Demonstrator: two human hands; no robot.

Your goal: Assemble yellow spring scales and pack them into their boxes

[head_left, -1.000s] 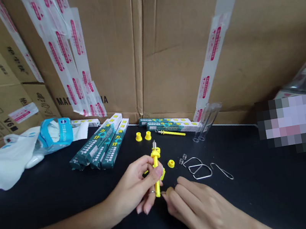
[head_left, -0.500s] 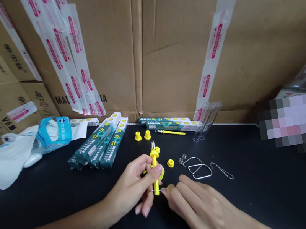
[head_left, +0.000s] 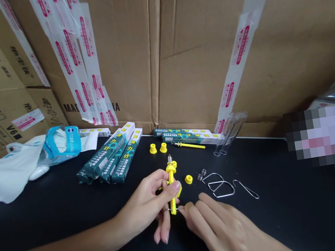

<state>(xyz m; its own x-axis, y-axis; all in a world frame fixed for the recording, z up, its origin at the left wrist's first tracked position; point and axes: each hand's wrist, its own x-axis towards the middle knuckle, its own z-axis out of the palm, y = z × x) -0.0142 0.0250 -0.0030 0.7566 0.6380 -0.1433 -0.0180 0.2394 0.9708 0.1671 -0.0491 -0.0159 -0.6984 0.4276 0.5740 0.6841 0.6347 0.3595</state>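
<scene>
Between its thumb and fingers, my left hand [head_left: 149,198] grips a yellow spring scale rod [head_left: 172,190], held nearly upright with a metal spring [head_left: 169,159] at its top. My right hand [head_left: 223,227] is closed, pinching a thin metal wire [head_left: 179,208] at the rod's lower end. The wire shows on both sides of the rod; the rest of it is hidden by my fingers. More yellow parts [head_left: 179,190] lie partly covered behind my left hand. Beyond my right hand are a yellow cap [head_left: 188,179], small springs [head_left: 201,175], D-shaped wire rings [head_left: 222,189] and a wire hook [head_left: 246,189].
Two yellow caps [head_left: 163,148], another yellow rod [head_left: 190,145] and clear tubes [head_left: 232,132] stand or lie farther back. Green-and-white boxes [head_left: 122,158] are stacked at left, beside a plastic bag and blue wipes packet [head_left: 62,143]. A cardboard wall [head_left: 124,56] closes the back.
The view has shifted slightly, so everything sits a little farther right. My left hand's lower fingers have moved slightly downward. Both hands keep their grip on the rod and wire.
</scene>
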